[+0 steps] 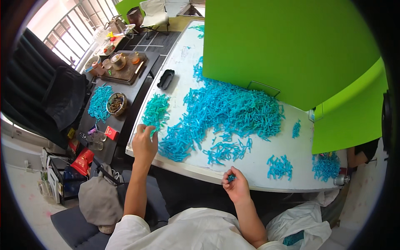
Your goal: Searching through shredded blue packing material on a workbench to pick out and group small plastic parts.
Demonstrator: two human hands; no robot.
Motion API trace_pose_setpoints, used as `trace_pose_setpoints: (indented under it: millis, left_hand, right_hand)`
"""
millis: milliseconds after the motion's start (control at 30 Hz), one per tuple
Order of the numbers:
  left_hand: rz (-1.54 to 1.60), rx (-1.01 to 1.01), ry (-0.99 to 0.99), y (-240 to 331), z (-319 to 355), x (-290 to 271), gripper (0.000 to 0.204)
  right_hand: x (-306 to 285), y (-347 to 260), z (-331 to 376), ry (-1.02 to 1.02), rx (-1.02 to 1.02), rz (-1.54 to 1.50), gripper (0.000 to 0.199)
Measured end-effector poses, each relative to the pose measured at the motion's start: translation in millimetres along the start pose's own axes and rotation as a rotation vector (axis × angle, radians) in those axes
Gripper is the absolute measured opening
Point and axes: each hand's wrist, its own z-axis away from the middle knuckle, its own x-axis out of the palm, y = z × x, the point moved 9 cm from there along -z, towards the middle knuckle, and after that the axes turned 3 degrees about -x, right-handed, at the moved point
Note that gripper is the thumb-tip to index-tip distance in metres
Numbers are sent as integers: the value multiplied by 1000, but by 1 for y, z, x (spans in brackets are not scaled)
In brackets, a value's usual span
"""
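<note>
Near the middle of the left part of the frame, the left hand (144, 146) bends over the lower end of a loose pile of green pieces (156, 109), fingertips drawn close together; whether they pinch a piece, I cannot tell. Below centre, the right hand (237, 189) is turned partly palm up near the table's edge, its fingers curled in and closed round small blue pieces (231, 178).

The pieces are short, thin and stick-like, with a slightly glossy, plastic look. A big blue heap (225, 104) of them fills the centre, tangled like coarse straw and turning greener toward its right side. Smaller blue clusters lie below it and toward the lower right of the frame. All rest on a smooth white table (260, 151) with a rounded, curving rim and faint marks on its surface.

A black tray (166, 79), oblong with rounded corners, sits above the green pile. Flat, matte green panels (287, 46) fill the upper right. At left, a dark side table (109, 146) bears a round bowl (116, 103); a crumpled white sack (298, 223) slumps at lower right.
</note>
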Motion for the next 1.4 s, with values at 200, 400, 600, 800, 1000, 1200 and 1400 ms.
trace_pose_setpoints:
  millis: [200,400,600,800,1000,1200,1400]
  left_hand:
    - [305,180,-193,104,25,46,14]
    - [315,338,-202,185,24,112,16]
    - [253,260,-272,202,22,146,15]
    - [325,218,-278,186,36,132,14]
    - [495,159,-368,175,47,116,13]
    - [306,120,-130,148,40,90,9]
    - [189,79,-265,145,40,109,4]
  right_hand:
    - [6,-3,0,-111,6,28,22]
    - [2,-12,5,-24,-55,86,24]
    - [-4,-14,9,-46,-38,14,18]
    - [-8,-15,8,-31,-27,14,18]
    - [-7,-11,6,-50,-20,9,19]
    - [-9,-17,9,-34,-32,27,20]
    - [-5,-26,6,-47,-134,63,26]
